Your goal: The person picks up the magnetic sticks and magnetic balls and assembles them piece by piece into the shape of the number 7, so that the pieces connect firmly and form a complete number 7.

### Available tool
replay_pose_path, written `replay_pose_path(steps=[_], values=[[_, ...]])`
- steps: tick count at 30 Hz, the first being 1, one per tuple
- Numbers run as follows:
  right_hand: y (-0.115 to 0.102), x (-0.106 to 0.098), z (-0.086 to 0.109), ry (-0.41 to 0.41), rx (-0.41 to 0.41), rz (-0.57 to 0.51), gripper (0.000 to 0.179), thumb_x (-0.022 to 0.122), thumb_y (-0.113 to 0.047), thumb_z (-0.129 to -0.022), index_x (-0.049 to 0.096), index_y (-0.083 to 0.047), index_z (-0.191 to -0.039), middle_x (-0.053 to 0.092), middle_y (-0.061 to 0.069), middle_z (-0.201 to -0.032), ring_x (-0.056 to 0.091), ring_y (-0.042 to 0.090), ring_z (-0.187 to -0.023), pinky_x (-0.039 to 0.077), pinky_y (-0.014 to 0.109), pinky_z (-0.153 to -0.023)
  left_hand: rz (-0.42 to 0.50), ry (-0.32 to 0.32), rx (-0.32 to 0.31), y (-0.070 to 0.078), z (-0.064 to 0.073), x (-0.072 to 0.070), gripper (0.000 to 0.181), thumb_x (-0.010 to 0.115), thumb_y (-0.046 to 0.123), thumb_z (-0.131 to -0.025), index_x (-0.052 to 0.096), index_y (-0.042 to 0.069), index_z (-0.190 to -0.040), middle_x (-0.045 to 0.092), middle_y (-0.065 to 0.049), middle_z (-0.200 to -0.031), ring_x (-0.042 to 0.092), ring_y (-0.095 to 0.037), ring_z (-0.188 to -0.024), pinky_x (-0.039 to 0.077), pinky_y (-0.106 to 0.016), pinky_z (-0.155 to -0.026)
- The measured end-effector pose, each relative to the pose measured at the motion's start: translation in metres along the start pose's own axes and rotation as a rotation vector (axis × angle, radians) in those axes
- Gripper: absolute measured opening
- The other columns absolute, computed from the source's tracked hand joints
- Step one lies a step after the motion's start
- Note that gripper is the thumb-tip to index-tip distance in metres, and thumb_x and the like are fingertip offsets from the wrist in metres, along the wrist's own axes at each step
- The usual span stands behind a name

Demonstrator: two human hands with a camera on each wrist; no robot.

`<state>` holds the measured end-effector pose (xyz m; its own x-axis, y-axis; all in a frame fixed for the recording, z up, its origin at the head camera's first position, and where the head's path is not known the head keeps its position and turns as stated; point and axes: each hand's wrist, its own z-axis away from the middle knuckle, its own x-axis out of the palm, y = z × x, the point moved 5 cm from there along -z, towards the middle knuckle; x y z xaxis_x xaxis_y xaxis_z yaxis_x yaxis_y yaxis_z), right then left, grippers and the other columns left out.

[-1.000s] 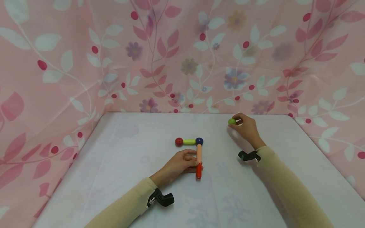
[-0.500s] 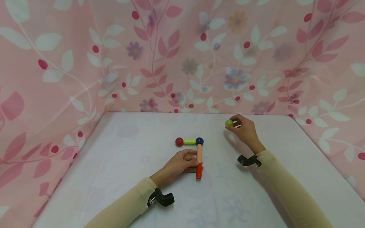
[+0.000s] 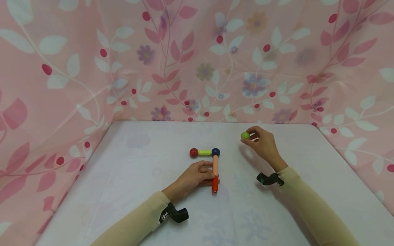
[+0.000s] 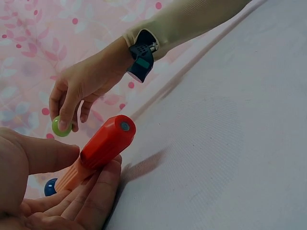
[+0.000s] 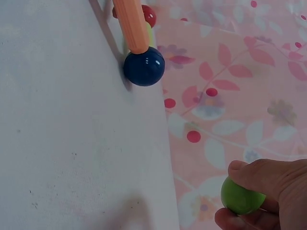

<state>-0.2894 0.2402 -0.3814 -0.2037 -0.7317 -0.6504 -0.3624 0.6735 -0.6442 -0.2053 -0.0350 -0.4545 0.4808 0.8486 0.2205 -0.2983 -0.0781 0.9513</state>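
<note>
My left hand (image 3: 195, 177) holds a two-part rod between thumb and fingers: an orange rod (image 3: 215, 164) with a red rod (image 3: 214, 184) at its near end. In the left wrist view, a small grey disc shows in the tip of the red rod (image 4: 108, 140). A dark blue ball (image 3: 215, 152) sits at the far end of the orange rod. From that ball a yellow-green rod (image 3: 205, 152) runs left to a red ball (image 3: 194, 152). Up and to the right, my right hand (image 3: 263, 143) pinches a green ball (image 3: 245, 136) between thumb and fingertips, above the table.
A white-covered table (image 3: 138, 164) lies under both hands. Behind it and at the sides hangs a pink floral curtain (image 3: 197, 61). A small black camera is strapped to each wrist, such as the right wrist camera (image 3: 267, 178).
My right hand has moved a little left and nearer to me with the green ball. The left hand and the joined rods have stayed in place.
</note>
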Motion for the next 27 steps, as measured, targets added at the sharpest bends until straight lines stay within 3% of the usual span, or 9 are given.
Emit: replay_pose_path(steps=[5, 27], values=[[-0.003, 0.001, 0.004, 0.007, -0.009, -0.017, 0.033, 0.088, -0.013, -0.085, 0.069, -0.003, -0.110, 0.073, 0.012, -0.102, 0.071, 0.025, -0.085, 0.051, 0.012, -0.071, -0.006, -0.002, 0.000, 0.001, 0.001, 0.000, 0.048, 0.069, 0.008, -0.100, 0.051, 0.000, -0.144, 0.073, -0.019, -0.117, 0.073, -0.030, -0.104, 0.057, -0.038, -0.095], [-0.022, 0.013, 0.023, 0.006, -0.024, -0.064, 0.036, 0.089, -0.014, -0.086, 0.068, -0.003, -0.112, 0.072, 0.009, -0.106, 0.069, 0.024, -0.091, 0.053, 0.013, -0.075, 0.020, 0.006, 0.016, 0.002, 0.000, 0.002, 0.045, 0.067, 0.001, -0.101, 0.051, -0.001, -0.143, 0.072, -0.020, -0.118, 0.073, -0.031, -0.105, 0.056, -0.039, -0.096]])
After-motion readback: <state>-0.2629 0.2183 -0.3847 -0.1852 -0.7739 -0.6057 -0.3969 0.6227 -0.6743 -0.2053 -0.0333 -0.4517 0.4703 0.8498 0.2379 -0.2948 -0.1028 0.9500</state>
